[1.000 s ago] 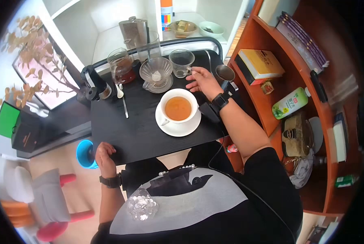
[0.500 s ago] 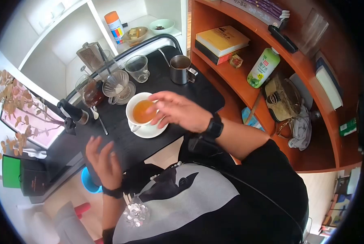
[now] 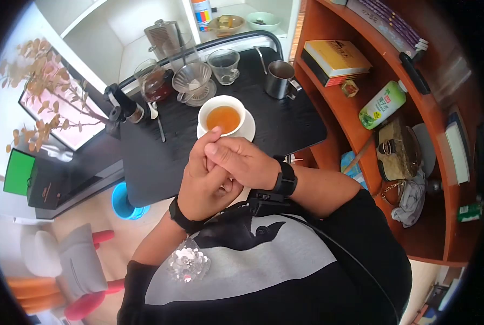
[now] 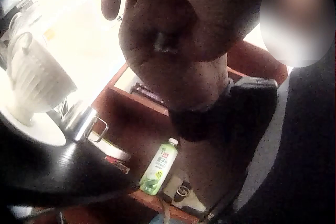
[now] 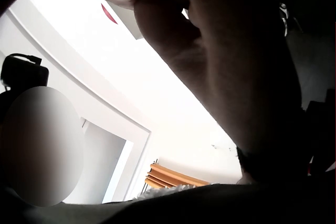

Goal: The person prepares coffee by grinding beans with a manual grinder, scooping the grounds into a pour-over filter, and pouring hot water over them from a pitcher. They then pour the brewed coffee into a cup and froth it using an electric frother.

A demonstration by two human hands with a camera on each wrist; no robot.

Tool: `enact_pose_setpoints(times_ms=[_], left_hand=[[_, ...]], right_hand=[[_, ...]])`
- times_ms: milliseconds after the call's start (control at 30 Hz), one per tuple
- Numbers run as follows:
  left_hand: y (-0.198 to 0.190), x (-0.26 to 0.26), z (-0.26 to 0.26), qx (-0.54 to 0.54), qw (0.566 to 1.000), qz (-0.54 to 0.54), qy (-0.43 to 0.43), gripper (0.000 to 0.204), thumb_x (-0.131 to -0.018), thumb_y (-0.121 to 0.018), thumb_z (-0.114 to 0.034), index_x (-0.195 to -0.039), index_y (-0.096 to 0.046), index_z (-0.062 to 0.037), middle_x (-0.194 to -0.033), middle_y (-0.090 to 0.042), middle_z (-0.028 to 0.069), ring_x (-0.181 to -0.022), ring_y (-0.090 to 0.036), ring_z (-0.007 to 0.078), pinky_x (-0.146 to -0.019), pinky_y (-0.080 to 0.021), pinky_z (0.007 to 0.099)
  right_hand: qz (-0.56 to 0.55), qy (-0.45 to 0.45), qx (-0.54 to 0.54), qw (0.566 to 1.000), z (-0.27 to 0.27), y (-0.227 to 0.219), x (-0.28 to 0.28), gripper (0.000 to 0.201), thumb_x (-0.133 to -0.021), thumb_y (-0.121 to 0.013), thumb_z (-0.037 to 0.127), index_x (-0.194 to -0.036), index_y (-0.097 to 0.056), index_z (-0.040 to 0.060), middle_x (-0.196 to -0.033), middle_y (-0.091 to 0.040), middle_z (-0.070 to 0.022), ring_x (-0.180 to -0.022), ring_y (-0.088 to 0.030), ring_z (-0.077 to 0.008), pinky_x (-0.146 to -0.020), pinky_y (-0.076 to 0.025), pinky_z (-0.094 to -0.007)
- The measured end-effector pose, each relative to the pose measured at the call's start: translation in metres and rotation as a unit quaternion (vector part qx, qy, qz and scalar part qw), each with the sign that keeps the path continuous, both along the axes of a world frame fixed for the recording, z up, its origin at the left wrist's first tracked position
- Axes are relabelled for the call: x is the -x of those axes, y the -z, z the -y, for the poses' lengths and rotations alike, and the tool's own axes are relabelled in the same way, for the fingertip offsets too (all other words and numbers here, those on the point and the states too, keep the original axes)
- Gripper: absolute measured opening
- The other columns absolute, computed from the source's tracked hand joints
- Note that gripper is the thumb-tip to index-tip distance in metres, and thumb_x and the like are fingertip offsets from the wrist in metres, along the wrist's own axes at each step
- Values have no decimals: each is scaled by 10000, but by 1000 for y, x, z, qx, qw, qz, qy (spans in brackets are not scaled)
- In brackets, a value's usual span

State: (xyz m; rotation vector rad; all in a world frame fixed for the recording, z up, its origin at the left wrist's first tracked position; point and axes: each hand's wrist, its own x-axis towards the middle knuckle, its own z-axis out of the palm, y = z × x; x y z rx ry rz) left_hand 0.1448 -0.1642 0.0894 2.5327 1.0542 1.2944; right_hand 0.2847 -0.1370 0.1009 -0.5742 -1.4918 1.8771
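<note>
My left hand [image 3: 197, 187] and right hand [image 3: 250, 162] are clasped together in front of my chest, fingers folded around each other. They overlap the near edge of a white saucer [image 3: 248, 128]. On that saucer stands a white teacup [image 3: 203, 115] filled with amber tea [image 3: 223, 119]. The cup's ribbed outside and handle appear in the left wrist view, where the teacup [image 4: 44, 79] is at the left. Dark, close skin fills much of both wrist views, and some of the interlocked fingers are hidden.
Behind the cup stand a glass dripper [image 3: 192, 78], a glass pot [image 3: 156, 86], a glass cup [image 3: 223, 62] and a metal mug [image 3: 279, 81]. A spoon [image 3: 161, 130] lies at the left beside a hand grinder [image 3: 128, 105]. A wooden shelf [image 3: 334, 103] borders the right side.
My right hand has drawn back from beside the glass cup, and my left hand has risen from the table's near edge. The two have met and clasped. The head view has shifted.
</note>
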Motion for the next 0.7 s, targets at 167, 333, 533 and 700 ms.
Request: enact_pose_setpoints(times_ms=[167,333,533,700], left_hand=[[13,-1,-5,164,956,218,109,480,-745,-590,-63,-1200,-438,-37,-1346,-310,191,-1187,-400,328,-961,-345,384],[20,-2,-8,205,904,320,195,532,-904,-443,-164,-1364,-197,-60,-1365,-280,169,-1193,-394,300,-986,-334,384],[11,6,-9,310,890,231,242,556,-934,-391,-212,-1395,-111,-78,-1310,-331,141,-1174,-405,254,-964,-359,313],[-10,10,2,464,826,198,253,534,-936,-383,-216,-1393,-154,-61,-1262,-355,127,-1149,-410,228,-945,-362,278]], right_hand=[[30,225,-524,821,-5,5,12,216,-892,-470,189,-1013,-566,39,-955,-557,-115,-846,-564,-207,-726,-450,-342],[43,268,-619,737,12,13,21,313,-834,-521,234,-1100,-550,70,-1189,-451,-155,-994,-504,-318,-847,-403,-410],[106,263,-689,667,1,31,13,342,-864,-487,388,-1133,-518,178,-1231,-447,-147,-1041,-499,-337,-858,-386,-436],[124,224,-721,643,1,37,-2,392,-805,-550,453,-1140,-497,257,-1178,-460,-132,-959,-522,-261,-841,-402,-422]])
